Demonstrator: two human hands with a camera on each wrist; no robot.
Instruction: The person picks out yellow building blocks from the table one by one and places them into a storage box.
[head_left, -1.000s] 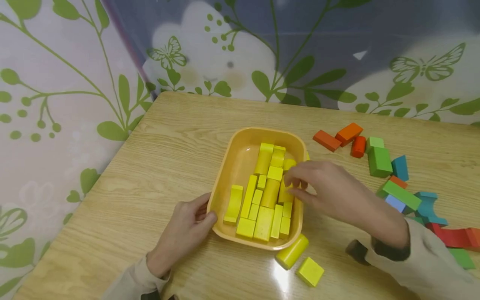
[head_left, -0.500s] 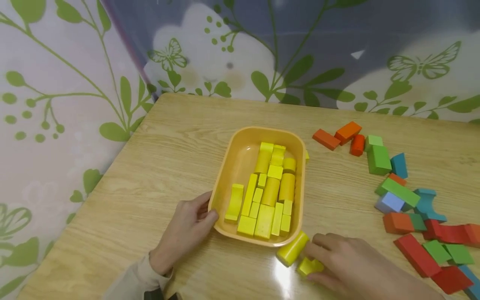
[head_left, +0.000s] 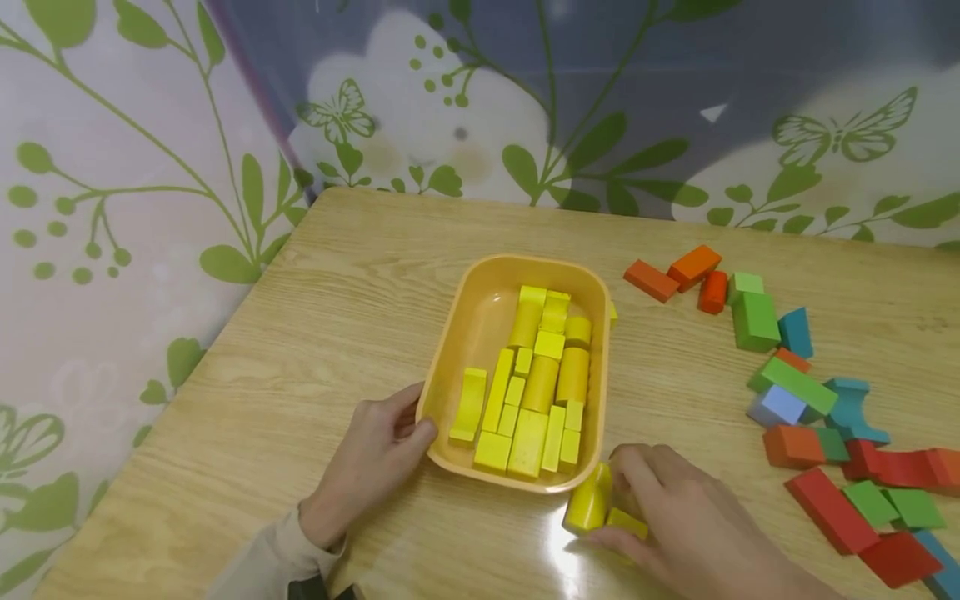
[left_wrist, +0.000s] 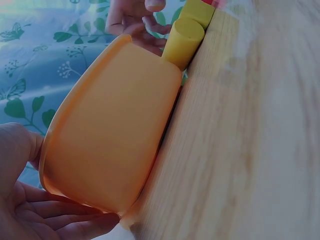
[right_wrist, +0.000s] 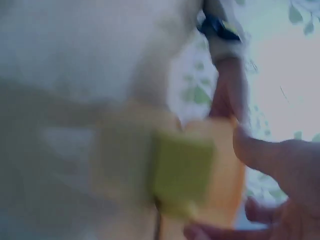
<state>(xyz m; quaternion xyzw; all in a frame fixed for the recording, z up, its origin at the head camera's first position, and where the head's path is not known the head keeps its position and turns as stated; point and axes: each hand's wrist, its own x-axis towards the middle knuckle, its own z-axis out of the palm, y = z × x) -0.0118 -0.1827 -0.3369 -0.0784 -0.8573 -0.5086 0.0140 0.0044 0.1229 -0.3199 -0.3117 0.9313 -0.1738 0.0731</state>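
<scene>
An orange-yellow plastic tray (head_left: 476, 304) holds several yellow wooden blocks, packed mostly in its middle and right side. My left hand (head_left: 367, 467) grips the tray's near left corner, thumb on the rim; the left wrist view shows the fingers (left_wrist: 65, 220) under it. Just outside the near right corner, a yellow cylinder (head_left: 587, 508) lies on the table, with my right hand (head_left: 675, 512) curled about it: fingers behind its far end, thumb by its near end. A yellow square block (head_left: 628, 523) lies partly hidden under that hand. Motion blurs the right wrist view.
Red, orange, green and blue blocks, among them a red block (head_left: 832, 508) and a green block (head_left: 756, 321), lie scattered along the right of the wooden table (head_left: 322, 317). A small yellow piece (head_left: 613, 315) shows beyond the tray's right rim. A patterned wall stands behind.
My right hand left the blocks in the tray, came down to the near right and closed in on the yellow cylinder, which has turned slightly. The left hand stays on the tray.
</scene>
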